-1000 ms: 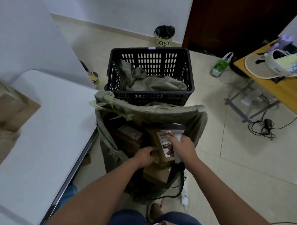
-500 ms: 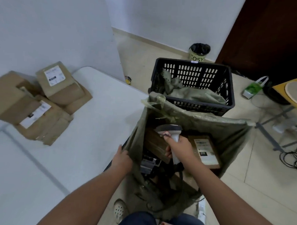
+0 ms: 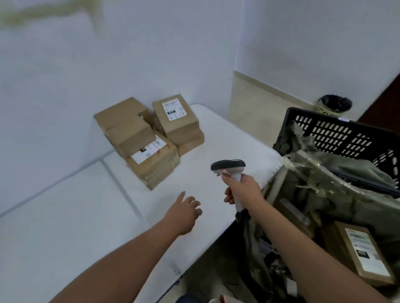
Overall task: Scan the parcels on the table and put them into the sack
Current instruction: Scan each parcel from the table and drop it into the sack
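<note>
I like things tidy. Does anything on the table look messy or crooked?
A little. The cardboard parcels are heaped unevenly against the wall, overlapping at different angles. None looks torn or spilled. The white table looks fine.

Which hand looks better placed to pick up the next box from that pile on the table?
Probably the left hand. It is empty, fingers loose, reaching over the table toward the pile of parcels. The right hand grips the scanner, so it is occupied.

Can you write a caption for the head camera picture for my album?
Right hand grips the scanner; open left hand reaches over the table toward parcels.
</note>
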